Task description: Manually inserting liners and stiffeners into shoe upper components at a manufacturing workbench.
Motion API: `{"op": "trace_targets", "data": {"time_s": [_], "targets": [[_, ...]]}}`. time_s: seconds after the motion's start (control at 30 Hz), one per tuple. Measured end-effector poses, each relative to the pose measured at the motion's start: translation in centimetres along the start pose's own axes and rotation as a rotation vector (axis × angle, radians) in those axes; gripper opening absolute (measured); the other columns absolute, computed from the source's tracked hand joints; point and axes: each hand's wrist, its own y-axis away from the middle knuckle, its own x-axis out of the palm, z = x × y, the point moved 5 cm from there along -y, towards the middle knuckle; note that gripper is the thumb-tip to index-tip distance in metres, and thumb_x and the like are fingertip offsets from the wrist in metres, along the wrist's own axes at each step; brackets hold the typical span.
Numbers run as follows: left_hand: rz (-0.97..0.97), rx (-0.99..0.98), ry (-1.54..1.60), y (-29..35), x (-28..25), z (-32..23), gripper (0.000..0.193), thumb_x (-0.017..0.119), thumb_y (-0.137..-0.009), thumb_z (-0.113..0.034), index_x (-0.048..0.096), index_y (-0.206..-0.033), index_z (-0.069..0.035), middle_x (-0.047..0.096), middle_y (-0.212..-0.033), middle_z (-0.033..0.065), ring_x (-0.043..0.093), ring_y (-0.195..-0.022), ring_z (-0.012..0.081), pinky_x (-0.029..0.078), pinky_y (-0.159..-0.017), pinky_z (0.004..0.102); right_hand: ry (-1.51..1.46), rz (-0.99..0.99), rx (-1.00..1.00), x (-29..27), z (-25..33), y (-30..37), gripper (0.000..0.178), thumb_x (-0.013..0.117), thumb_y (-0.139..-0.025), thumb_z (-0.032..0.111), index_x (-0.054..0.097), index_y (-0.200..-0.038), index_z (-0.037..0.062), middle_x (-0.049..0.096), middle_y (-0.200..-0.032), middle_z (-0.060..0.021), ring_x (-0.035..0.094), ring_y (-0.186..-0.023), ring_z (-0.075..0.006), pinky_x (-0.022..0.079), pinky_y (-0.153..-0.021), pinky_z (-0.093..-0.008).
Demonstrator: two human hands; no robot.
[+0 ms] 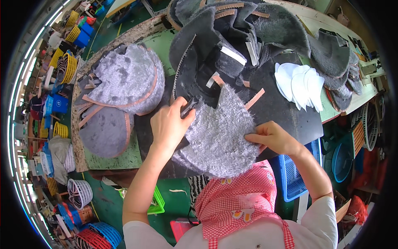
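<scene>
Holding a small black tool (188, 106) in a closed grip, the left hand (169, 124) rests on the upper left edge of a grey fluffy fabric piece (219, 133), which lies on a black mat (286, 112) at the near edge of the worktable (112, 155). The right hand (271, 137) is at the right edge of the same piece, and its fingers (253, 137) are narrow, pinching the fur there. Just behind the piece stands a heap of dark grey fur pieces (232, 37) with tan strips. To the left, well apart from the hands, lies a stack of lighter grey fur pieces (124, 79). To the right on the mat is a fan of white inserts (300, 85). Below, a red checked apron (236, 199) is seen.
</scene>
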Motion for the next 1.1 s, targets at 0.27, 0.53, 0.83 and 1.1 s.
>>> {"op": "trace_targets", "data": {"time_s": [0.27,0.53,0.83,1.1], "targets": [[0.051,0.627,0.004,8.8,3.8,-6.0,0.065,0.059,-0.089,-0.037,0.044,-0.144,-0.007,0.031,-0.152,0.0263,0.028,-0.143,0.0419,0.019,-0.118,0.0545,0.935,-0.255,-0.118,1.2,2.2,0.5,0.045,0.081,-0.075,0.042,0.065,-0.073,-0.0002,0.066,-0.070,-0.0147,0.065,-0.061,-0.0258,0.051,-0.060,-0.0364],[0.155,0.812,0.238,12.3,3.8,-3.3,0.053,0.068,-0.083,-0.027,0.059,-0.135,-0.025,0.044,-0.148,0.0134,0.034,-0.142,0.0360,0.027,-0.115,0.0527,0.706,-0.488,-0.486,1.1,2.8,1.1,0.039,0.083,-0.070,0.018,0.058,-0.097,0.0028,0.061,-0.090,-0.0105,0.062,-0.082,-0.0269,0.051,-0.075,-0.0372],[0.022,0.117,0.870,4.8,-4.9,3.8,0.049,0.076,-0.078,0.001,0.059,-0.124,0.005,0.063,-0.119,0.0084,0.059,-0.109,0.0158,0.044,-0.098,0.0302,-0.236,-0.109,-0.575,1.1,2.6,1.4,0.030,0.072,-0.085,-0.002,0.050,-0.103,0.0064,0.062,-0.103,-0.0031,0.061,-0.099,-0.0103,0.052,-0.089,-0.0276],[-0.654,0.281,-0.328,-3.3,-19.1,10.9,0.061,0.064,-0.084,0.000,0.046,-0.142,-0.002,0.049,-0.143,0.0116,0.044,-0.133,0.0249,0.030,-0.112,0.0371,0.671,-1.133,-0.509,-16.8,0.4,7.1,0.028,0.068,-0.087,0.015,0.064,-0.113,0.0030,0.069,-0.107,-0.0162,0.065,-0.100,-0.0319,0.051,-0.088,-0.0390]]}}
